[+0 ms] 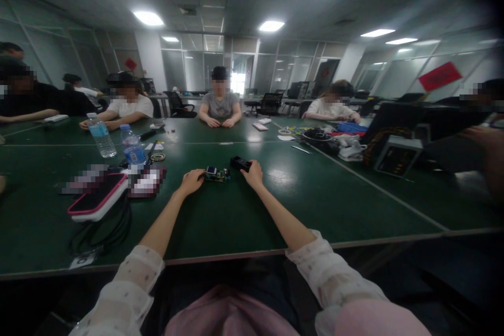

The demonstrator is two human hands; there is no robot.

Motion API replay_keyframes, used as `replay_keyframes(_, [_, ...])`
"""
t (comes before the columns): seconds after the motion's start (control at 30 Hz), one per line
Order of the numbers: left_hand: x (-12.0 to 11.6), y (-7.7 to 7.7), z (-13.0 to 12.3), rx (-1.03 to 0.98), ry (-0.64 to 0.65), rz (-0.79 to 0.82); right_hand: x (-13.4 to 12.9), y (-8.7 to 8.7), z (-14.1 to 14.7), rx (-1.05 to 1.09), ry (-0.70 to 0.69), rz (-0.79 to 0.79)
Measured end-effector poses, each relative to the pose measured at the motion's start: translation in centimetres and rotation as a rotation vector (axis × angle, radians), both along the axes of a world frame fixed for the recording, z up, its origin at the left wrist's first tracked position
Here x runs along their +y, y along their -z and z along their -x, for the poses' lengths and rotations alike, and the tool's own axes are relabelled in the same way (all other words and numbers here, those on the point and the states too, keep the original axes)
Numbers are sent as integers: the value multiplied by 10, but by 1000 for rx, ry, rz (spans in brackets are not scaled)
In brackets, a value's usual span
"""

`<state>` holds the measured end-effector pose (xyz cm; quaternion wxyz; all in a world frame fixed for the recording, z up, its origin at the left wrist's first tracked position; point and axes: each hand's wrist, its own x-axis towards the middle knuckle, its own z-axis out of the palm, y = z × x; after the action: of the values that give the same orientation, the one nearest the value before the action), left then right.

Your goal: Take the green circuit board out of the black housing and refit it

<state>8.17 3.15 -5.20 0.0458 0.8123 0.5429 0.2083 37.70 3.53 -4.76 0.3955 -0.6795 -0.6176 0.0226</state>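
A small green circuit board [217,175] with a little screen lies on the green table in front of me. The curled fingers of my left hand [192,182] grip its left edge; their tips are partly hidden. To the right of the board is a black, box-shaped handheld device [239,163], too small to name more exactly. My right hand [254,173] is closed around the near right end of this device, thumb on top. A narrow gap separates device and board.
On the left stand two water bottles [101,136], near a pink-edged phone-like device [98,197] and black cables [112,226]. A tape roll [158,157] lies behind. To the right are a metal-cased box [398,156], bagged parts and wires. Several people sit around the table [236,226].
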Motion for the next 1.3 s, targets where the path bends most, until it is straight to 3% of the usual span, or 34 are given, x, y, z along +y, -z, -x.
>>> replay_keyframes(1.3, [0,0,0,12,-12,1,-3,-5,4,-12,-1,49])
